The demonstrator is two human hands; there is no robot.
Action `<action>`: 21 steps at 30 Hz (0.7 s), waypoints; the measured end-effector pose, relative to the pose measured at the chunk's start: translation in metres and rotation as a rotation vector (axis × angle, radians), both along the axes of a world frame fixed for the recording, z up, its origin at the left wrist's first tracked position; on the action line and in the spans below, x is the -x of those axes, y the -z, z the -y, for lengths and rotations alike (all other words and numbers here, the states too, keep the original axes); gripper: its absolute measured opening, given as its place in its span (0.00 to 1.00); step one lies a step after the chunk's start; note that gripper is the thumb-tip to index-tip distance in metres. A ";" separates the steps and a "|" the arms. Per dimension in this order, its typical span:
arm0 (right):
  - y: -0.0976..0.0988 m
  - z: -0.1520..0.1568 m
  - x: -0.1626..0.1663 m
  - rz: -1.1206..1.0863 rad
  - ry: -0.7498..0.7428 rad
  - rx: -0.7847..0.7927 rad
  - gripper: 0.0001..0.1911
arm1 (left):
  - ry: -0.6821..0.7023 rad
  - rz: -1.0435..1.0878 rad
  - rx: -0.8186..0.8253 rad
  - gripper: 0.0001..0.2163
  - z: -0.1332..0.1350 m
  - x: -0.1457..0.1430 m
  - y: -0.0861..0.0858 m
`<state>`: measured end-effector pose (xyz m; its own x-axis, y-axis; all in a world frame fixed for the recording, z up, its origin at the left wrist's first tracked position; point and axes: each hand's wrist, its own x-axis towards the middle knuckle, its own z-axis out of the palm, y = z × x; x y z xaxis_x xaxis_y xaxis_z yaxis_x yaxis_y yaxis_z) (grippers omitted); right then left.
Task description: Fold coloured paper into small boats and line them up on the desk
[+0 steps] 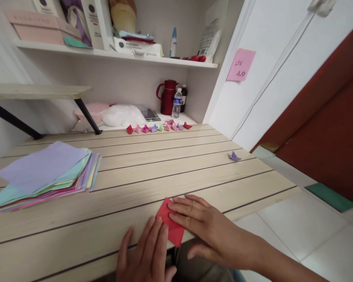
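Observation:
A red sheet of folded paper [174,231] lies flat at the front edge of the table, one corner reaching past the edge. My left hand [148,250] rests with fingertips on the paper's left side. From the right, my right hand [202,223] lays its outstretched fingers across the paper's upper right part and covers some of it. Both hands have their fingers extended and neither grasps the paper. How the covered part is folded cannot be seen.
A stack of coloured paper [47,168] sits at the left. Several small folded paper boats [160,127] line the table's back edge, and a purple one [234,156] lies at the right. Behind stand a dark red jug [167,98] and a water bottle [177,103].

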<state>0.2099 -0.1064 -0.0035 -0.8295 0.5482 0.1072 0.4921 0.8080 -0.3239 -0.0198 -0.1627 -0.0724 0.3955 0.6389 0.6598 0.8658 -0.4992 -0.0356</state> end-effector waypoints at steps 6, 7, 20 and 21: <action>0.000 0.001 0.001 -0.155 0.073 0.046 0.29 | 0.069 -0.022 0.113 0.22 -0.008 0.016 -0.026; -0.002 0.001 0.001 -0.185 0.086 0.070 0.27 | 0.087 -0.035 0.150 0.21 -0.011 0.019 -0.031; -0.007 -0.001 -0.002 -0.411 0.121 0.229 0.15 | 0.113 0.077 0.384 0.12 -0.038 0.017 -0.043; -0.006 -0.002 -0.002 -0.422 0.123 0.233 0.15 | 0.113 0.090 0.386 0.11 -0.039 0.016 -0.044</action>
<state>0.2121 -0.1049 0.0028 -0.6681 0.6883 0.2828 0.3659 0.6348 -0.6805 -0.0361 -0.1240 -0.0284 0.4289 0.8024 0.4150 0.7960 -0.5529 0.2463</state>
